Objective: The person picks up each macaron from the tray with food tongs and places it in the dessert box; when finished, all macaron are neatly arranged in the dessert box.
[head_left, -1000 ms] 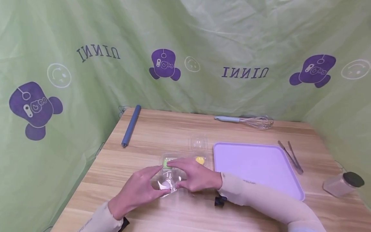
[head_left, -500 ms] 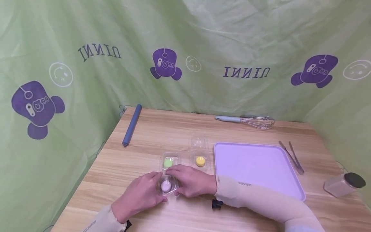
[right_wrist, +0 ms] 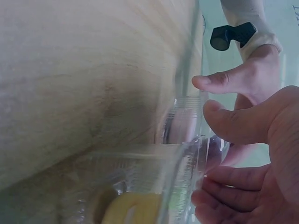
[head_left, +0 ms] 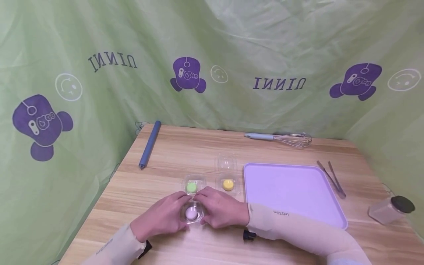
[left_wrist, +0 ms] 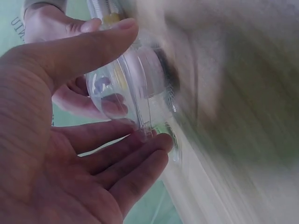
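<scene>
Between my two hands on the table is a small clear plastic box (head_left: 195,221) with a domed lid, and a lavender macaron (head_left: 191,213) sits inside. My left hand (head_left: 162,216) grips its left side, thumb at the near corner and fingertips at the far edge. Opposite it, my right hand (head_left: 221,209) holds the right side in the same way. The left wrist view shows the lid (left_wrist: 110,88) over the macaron. Just beyond lies a green macaron (head_left: 191,187) in another clear box. To its right, a yellow macaron (head_left: 228,184) rests in a box whose lid (head_left: 226,162) is folded back.
A lilac tray (head_left: 288,191) lies to the right, partly behind my right sleeve. Metal tongs (head_left: 332,180) and a dark-lidded jar (head_left: 385,211) are farther right. A whisk (head_left: 278,138) lies along the back edge, and a blue rod (head_left: 150,145) at the back left.
The box's lid has come down over the lavender macaron. Both hands have shifted and drawn in around the box, and the green and yellow macarons are now uncovered to view.
</scene>
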### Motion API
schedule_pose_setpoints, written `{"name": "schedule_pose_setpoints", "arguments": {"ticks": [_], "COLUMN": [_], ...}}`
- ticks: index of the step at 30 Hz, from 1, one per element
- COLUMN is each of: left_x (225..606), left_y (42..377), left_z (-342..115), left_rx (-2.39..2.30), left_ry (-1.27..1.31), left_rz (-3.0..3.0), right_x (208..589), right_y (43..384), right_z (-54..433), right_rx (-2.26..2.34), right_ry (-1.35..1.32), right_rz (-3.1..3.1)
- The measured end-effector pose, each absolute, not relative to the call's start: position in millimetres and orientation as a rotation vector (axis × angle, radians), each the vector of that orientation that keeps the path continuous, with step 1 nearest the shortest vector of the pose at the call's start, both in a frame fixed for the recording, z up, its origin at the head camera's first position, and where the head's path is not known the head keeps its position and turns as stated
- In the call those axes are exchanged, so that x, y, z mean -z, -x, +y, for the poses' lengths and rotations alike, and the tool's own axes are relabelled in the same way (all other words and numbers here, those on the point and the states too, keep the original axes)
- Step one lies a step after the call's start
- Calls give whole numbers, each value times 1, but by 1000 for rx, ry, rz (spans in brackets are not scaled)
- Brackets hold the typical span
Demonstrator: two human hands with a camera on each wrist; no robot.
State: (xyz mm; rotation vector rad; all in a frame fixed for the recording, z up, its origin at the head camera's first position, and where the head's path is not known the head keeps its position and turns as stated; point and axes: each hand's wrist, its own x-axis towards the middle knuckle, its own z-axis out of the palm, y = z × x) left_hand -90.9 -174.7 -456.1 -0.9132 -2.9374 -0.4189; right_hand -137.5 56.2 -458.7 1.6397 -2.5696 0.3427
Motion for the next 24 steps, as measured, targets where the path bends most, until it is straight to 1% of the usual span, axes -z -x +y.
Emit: {"name": "schedule_pose_setpoints", "arguments": {"ticks": [9, 24], "left_x": [456, 466], "left_y": [95, 96], "left_z": [-173, -168], "left_rx": [500, 630], "left_ry": [914, 850], "left_rz": [-3027, -2955], "right_x": [455, 452], "right_y": [135, 141], "right_z": [62, 68], "right_rx": [-378, -479], "right_ry": [-1609, -1560], "right_rz": [-2660, -2726]}}
